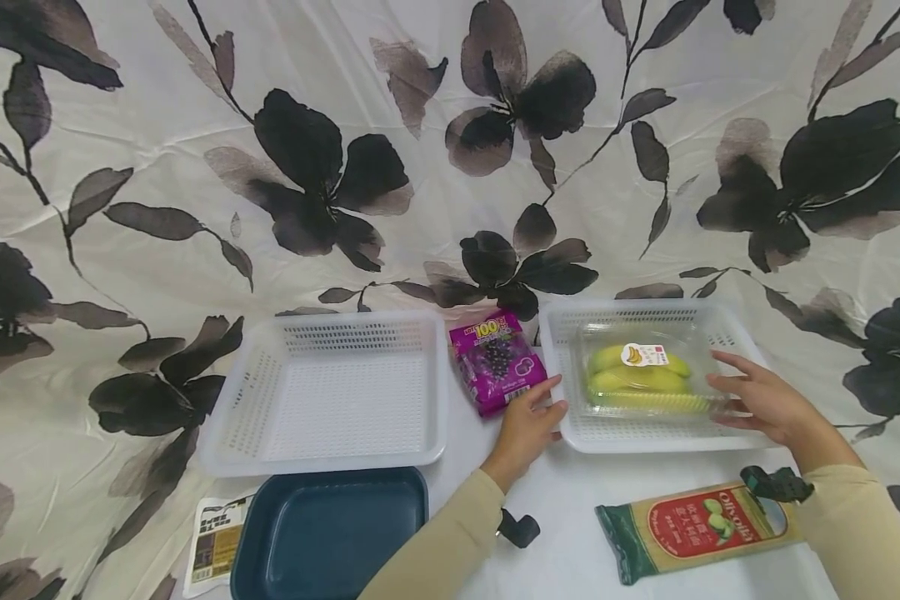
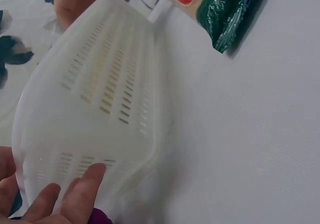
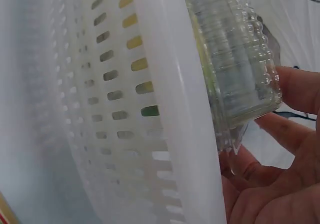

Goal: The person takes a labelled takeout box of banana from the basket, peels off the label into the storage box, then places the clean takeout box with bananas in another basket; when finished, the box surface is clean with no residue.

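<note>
A clear plastic box of bananas (image 1: 637,392) with a white label lies in the right white basket (image 1: 742,337). My right hand (image 1: 768,404) reaches over that basket's right side, fingers spread and touching the end of the box. In the right wrist view the clear box (image 3: 240,68) rises above the basket rim (image 3: 175,83), with fingers (image 3: 297,86) against its corner. My left hand (image 1: 521,433) rests its fingertips on the basket's left wall. The left wrist view shows those fingers (image 2: 85,194) extended on the outside of the perforated wall (image 2: 100,134).
Left of that basket lies a purple grape candy bag (image 1: 498,358). A second white basket (image 1: 345,392) stands further left, with a dark blue tray (image 1: 330,533) before it. A white-and-brown packet (image 1: 213,546) lies beside the tray. A pasta bag (image 1: 697,529) lies at front right.
</note>
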`<state>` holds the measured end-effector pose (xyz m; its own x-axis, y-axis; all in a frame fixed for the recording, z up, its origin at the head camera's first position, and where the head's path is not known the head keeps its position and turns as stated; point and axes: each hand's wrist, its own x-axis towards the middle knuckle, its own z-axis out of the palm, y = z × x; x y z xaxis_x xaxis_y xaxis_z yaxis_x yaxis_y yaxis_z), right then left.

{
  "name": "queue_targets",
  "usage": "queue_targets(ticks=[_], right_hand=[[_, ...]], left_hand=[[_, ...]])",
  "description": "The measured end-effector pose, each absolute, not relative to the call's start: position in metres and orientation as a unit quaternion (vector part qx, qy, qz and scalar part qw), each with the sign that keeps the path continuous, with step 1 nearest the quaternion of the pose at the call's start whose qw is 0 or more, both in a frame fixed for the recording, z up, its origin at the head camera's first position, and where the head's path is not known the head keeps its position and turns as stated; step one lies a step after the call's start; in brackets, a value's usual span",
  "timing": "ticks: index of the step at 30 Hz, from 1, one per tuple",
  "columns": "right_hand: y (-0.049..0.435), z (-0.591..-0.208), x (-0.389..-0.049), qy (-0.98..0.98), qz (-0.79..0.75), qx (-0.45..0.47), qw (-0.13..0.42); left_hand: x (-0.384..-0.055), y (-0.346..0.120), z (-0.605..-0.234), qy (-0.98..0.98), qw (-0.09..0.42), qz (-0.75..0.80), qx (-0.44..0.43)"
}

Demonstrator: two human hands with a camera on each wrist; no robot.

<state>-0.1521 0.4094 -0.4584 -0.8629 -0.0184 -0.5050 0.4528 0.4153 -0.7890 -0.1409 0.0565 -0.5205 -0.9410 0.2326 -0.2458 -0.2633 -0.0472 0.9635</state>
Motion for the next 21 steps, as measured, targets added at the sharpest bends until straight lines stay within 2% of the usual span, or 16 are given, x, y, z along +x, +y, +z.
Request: queue_targets(ticks=[21], right_hand=[[0.402, -0.435, -0.113, 0.834, -0.526, 0.086, 0.143]], left_hand=[[-0.139, 0.056, -0.521, 0.715, 0.162, 0.680, -0.022]])
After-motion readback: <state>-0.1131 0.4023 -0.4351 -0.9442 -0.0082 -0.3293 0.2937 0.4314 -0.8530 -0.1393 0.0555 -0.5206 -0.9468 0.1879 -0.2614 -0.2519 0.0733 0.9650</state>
